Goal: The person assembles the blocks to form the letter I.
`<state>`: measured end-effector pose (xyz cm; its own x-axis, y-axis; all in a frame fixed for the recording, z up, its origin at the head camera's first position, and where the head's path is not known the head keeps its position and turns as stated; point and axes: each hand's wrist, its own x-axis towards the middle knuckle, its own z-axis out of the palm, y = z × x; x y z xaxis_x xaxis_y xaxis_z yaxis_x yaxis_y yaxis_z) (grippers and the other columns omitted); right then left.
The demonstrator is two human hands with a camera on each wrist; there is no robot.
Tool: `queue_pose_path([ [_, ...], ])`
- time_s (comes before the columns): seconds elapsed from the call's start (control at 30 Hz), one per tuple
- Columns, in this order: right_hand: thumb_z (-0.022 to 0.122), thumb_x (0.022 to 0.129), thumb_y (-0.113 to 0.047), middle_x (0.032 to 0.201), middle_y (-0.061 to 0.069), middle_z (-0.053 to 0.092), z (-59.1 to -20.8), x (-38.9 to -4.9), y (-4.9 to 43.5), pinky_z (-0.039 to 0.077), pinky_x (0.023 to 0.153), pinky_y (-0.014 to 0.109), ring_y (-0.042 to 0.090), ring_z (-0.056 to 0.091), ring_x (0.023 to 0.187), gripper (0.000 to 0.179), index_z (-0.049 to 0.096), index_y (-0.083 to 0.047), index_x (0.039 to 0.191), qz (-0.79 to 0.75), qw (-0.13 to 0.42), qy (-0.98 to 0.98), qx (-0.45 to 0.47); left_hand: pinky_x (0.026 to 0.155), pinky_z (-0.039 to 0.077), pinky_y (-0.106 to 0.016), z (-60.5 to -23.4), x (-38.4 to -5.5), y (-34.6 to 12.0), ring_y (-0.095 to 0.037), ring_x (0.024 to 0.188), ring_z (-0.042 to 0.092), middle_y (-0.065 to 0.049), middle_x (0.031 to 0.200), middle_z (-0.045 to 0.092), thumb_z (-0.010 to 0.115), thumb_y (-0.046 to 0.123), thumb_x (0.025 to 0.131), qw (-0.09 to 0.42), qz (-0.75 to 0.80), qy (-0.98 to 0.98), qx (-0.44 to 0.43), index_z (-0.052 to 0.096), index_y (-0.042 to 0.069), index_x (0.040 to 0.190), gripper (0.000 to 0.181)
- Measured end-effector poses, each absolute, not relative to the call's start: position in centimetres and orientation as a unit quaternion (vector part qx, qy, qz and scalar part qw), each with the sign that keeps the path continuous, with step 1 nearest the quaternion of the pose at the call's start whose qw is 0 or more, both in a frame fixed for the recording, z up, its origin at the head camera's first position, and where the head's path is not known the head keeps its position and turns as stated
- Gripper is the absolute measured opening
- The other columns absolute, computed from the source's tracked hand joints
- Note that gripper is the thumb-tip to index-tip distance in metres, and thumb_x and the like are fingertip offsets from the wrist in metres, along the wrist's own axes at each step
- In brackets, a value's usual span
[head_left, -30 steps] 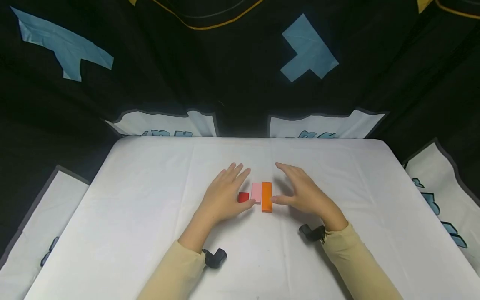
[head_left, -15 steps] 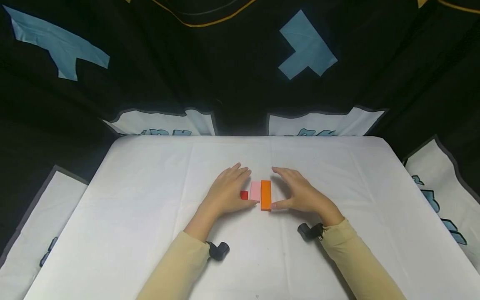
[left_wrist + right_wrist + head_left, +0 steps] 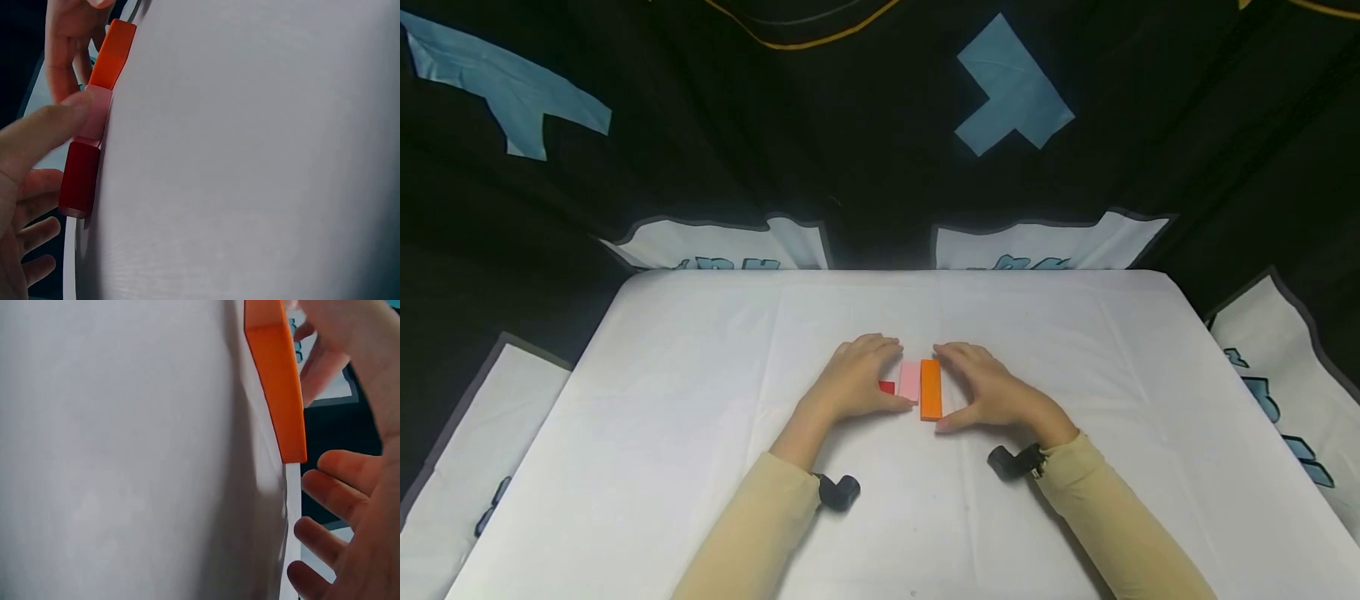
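Note:
Three blocks stand side by side mid-table: a small red block [image 3: 887, 387], a longer pink block [image 3: 909, 379] and the longest, an orange block [image 3: 931, 390]. My left hand [image 3: 850, 383] arches beside the red block and partly hides it. Its thumb [image 3: 59, 122] overlaps the pink block [image 3: 97, 115] in the left wrist view, while its fingers spread behind the red block [image 3: 80, 178]. To the right of the orange block, my right hand [image 3: 996, 392] is loosely curved, thumb tip by the near corner. The right wrist view shows its fingers apart from the orange block [image 3: 281, 387].
A white cloth covers the table [image 3: 700, 350]. Beyond its far edge hangs a black curtain [image 3: 880, 150] with blue and white patches. Each wrist carries a small black camera, one on the left [image 3: 839, 493] and one on the right [image 3: 1011, 463].
Both hands have drawn in around the row, their fingers curving more. My right thumb has slid down towards the orange block's near end. The red block is now closer to the pink one.

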<state>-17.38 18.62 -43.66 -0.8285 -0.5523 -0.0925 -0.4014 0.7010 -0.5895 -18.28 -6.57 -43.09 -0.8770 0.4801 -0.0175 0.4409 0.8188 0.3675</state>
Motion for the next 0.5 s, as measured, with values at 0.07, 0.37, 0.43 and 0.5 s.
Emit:
queue_pose_path([
  [0.07, 0.087, 0.065, -0.055, 0.158, 0.010, 0.033, -43.90, -17.43, 18.60, 0.025, 0.116, 0.061, 0.035, 0.029, 0.145, 0.111, 0.033, -0.016, 0.154, -0.284, 0.135, 0.913, -0.259, 0.114, 0.033, -0.047, -43.12, -18.39, -6.61, -0.026, 0.141, 0.041, -0.004, 0.147, 0.053, 0.079, 0.055, 0.075, 0.059, 0.189, 0.950, 0.242, 0.055, 0.014, 0.141, 0.081],
  [0.37, 0.086, 0.065, -0.057, 0.155, 0.009, 0.036, -44.57, -17.50, 18.42, 0.023, 0.116, 0.060, 0.034, 0.030, 0.143, 0.107, 0.038, -0.017, 0.152, -0.274, 0.122, 0.917, -0.262, 0.109, 0.036, -0.044, -43.33, -18.50, -6.60, -0.023, 0.134, 0.046, -0.002, 0.138, 0.060, 0.081, 0.053, 0.073, 0.047, 0.209, 0.945, 0.248, 0.063, 0.016, 0.130, 0.070],
  [0.43, 0.087, 0.065, -0.056, 0.154, 0.009, 0.037, -44.60, -17.50, 18.29, 0.024, 0.116, 0.060, 0.033, 0.031, 0.143, 0.105, 0.039, -0.017, 0.151, -0.275, 0.118, 0.917, -0.264, 0.107, 0.037, -0.044, -43.38, -18.52, -6.56, -0.023, 0.132, 0.047, -0.002, 0.134, 0.062, 0.081, 0.052, 0.073, 0.043, 0.214, 0.944, 0.249, 0.065, 0.016, 0.126, 0.067],
  [0.5, 0.087, 0.066, -0.054, 0.153, 0.008, 0.039, -44.60, -17.50, 18.15, 0.025, 0.116, 0.059, 0.032, 0.031, 0.142, 0.103, 0.040, -0.018, 0.150, -0.275, 0.117, 0.917, -0.263, 0.107, 0.037, -0.043, -43.42, -18.54, -6.51, -0.022, 0.130, 0.047, -0.002, 0.131, 0.063, 0.082, 0.051, 0.073, 0.043, 0.218, 0.943, 0.249, 0.066, 0.017, 0.124, 0.064],
])
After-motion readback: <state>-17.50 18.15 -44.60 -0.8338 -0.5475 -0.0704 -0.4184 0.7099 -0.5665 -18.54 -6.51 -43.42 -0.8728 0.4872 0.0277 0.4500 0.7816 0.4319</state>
